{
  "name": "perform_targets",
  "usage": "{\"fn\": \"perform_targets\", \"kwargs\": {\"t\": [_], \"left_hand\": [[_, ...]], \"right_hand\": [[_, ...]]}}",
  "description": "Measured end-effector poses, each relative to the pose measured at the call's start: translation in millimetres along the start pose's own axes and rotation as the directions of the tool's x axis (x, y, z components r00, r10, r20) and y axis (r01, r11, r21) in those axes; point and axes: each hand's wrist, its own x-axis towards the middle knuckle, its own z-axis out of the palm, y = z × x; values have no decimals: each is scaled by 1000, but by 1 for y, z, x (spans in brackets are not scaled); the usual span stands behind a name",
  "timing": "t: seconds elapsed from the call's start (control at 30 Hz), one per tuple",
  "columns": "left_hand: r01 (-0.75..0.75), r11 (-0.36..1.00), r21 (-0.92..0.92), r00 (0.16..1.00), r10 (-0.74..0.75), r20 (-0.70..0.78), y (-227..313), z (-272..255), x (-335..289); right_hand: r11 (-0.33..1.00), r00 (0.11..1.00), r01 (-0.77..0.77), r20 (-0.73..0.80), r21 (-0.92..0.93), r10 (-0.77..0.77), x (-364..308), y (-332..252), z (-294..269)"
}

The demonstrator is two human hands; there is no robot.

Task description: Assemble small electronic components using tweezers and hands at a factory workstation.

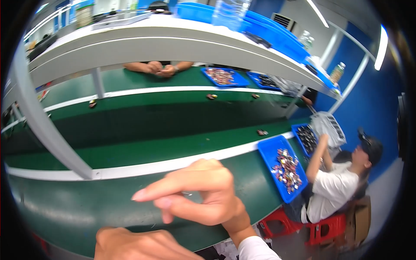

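My right hand (pixel 208 193) reaches in from the lower right, above the green table (pixel 242 186). Its index finger and thumb stretch leftward, their ends close together in a pinch; whether anything small sits between them is unclear. A thin shiny sliver (pixel 187 193) shows in the gap behind the fingertips, and I cannot tell if it is held or lies on the table. Lower down, at the bottom edge, is my left hand (pixel 134 245), with its back and bent knuckles showing. Its fingers are hidden by the hand and the picture's edge.
A blue tray (pixel 263 151) of small mixed parts is at right, with a tray of black parts (pixel 307 138) beyond it. Nearby sits a person (pixel 333 186) handling a grey bag (pixel 327 130). A green conveyor belt (pixel 173 117), metal post (pixel 52 125) and overhead shelf (pixel 151 47) stand ahead.
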Motion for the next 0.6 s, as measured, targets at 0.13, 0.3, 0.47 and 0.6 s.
{"fn": "perform_targets", "kwargs": {"t": [0.13, 0.3, 0.47, 0.6], "left_hand": [[-273, 813, -514, 728, 524, 442, -54, -31, 37], [-415, 751, -514, 562, 656, 504, -48, -28, 56], [-457, 725, -515, 603, 678, 420, -50, -23, 55], [-503, 708, -496, 637, 691, 341, -51, -18, 53]], "right_hand": [[1000, 999, 8, -31, 2, -8, 1, 1, 2], [999, 999, 1, -41, 38, 1, -1, 1, 2], [1000, 999, -10, -43, 25, 11, 0, -1, 0], [1000, 999, -11, -31, 26, 12, 1, -1, -1]]}}
